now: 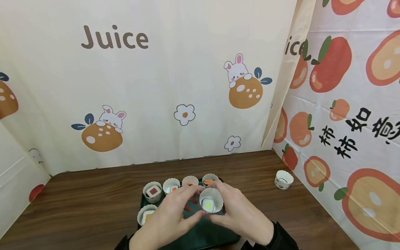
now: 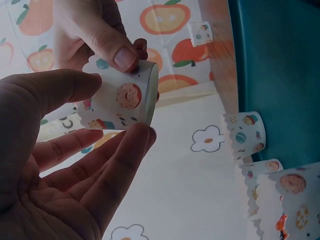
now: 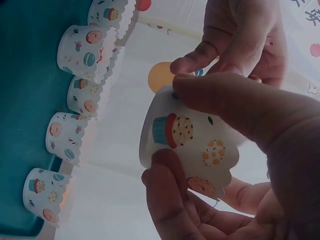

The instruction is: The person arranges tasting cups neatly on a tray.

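Note:
A white paper baking cup (image 1: 211, 200) with a scalloped rim and printed sweets is held above a dark green tray (image 1: 200, 238). Inside it lies a small white piece with a yellow-green mark (image 1: 208, 205). My right hand (image 1: 239, 211) grips the cup from the right, thumb on one side and fingers on the other, as the right wrist view shows. My left hand (image 1: 173, 211) is at the cup's left side, thumb and fingers spread around it. In the left wrist view its fingertips (image 2: 137, 132) overlap the cup; whether they press it is unclear.
Several similar cups line the tray's back and left edges, among them one with a dark-red-marked piece (image 1: 152, 192) and one partly behind my left hand (image 1: 146, 215). Another cup (image 1: 284, 180) stands apart on the wooden table (image 1: 78, 205), near the right fruit-print curtain (image 1: 350, 139).

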### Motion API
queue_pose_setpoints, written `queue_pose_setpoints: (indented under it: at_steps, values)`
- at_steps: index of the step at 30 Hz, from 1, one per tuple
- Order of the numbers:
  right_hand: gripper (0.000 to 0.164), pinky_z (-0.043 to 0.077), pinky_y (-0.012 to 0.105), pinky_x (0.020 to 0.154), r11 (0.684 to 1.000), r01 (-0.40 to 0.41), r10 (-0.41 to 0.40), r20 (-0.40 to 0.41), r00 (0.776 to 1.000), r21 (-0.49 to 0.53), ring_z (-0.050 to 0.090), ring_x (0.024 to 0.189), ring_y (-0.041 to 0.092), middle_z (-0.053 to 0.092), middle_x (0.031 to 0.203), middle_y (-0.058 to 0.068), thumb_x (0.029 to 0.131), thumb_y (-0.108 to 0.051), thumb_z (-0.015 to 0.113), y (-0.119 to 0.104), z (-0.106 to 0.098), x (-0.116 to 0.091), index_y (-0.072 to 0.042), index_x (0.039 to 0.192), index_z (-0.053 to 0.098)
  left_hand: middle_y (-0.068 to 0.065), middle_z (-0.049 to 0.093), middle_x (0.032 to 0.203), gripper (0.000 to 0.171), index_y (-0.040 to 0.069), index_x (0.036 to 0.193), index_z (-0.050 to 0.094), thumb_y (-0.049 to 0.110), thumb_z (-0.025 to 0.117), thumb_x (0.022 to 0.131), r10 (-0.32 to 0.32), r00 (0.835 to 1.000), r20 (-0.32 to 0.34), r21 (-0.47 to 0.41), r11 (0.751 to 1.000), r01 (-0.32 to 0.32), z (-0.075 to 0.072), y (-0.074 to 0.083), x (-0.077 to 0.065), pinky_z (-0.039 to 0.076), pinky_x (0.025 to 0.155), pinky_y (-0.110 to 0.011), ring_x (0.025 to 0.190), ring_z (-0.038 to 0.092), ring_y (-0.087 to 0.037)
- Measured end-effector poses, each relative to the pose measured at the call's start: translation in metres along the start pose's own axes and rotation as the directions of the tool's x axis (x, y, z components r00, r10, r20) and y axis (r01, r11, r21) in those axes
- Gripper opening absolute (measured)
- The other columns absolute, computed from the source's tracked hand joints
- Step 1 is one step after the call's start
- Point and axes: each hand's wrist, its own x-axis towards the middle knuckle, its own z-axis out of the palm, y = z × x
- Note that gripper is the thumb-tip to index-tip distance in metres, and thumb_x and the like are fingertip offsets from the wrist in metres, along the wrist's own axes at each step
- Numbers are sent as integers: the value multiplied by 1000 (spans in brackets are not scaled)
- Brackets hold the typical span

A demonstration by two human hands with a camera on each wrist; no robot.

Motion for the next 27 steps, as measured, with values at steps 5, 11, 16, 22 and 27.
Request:
queue_pose_setpoints:
  at_steps: [5, 11, 16, 22, 27]
  values:
    - [67, 62, 29, 95, 1000, -1, 1, -6, 1000, -12, 70, 116, 13, 69, 138, 3, 93, -25, 87, 1, -3, -2, -10, 149, 54, 2, 73, 122, 47, 12, 139, 64, 20, 82, 97, -9, 1000, -11, 19, 1000, 9, 3, 0, 2, 61, 76, -20, 96, 71, -7]
    - [65, 60, 21, 79, 999, -21, 20, 22, 1000, 42, 67, 92, 1, 71, 132, 6, 92, -10, 86, 0, -8, -2, -7, 149, 55, 6, 71, 126, 50, 16, 139, 65, 23, 86, 94, -42, 998, -47, 15, 999, 43, 5, 0, 1, 62, 78, -20, 107, 72, -13]
    - [49, 60, 20, 75, 995, -41, 36, 60, 998, 91, 67, 84, -5, 74, 115, 3, 95, -10, 82, -2, -9, 1, -6, 140, 62, 10, 72, 122, 59, 19, 139, 65, 22, 91, 87, -23, 992, -126, 106, 994, 36, 6, 0, -5, 63, 80, -25, 101, 69, -9]
    - [29, 60, 19, 75, 991, -74, 68, 49, 996, 113, 67, 82, -4, 74, 101, -3, 96, -15, 82, -4, -15, 1, -9, 123, 71, 11, 72, 120, 62, 22, 141, 63, 25, 92, 86, -33, 995, -96, 91, 995, 42, 7, -3, -3, 62, 81, -25, 99, 69, -6]
    - [16, 60, 19, 76, 993, -32, 26, 53, 998, 113, 66, 83, -5, 75, 99, -6, 98, -17, 80, -3, -17, 1, -14, 111, 72, 12, 70, 123, 55, 23, 137, 65, 29, 90, 88, -8, 998, -55, 146, 989, 16, 8, -4, 2, 61, 85, -28, 103, 67, -7]
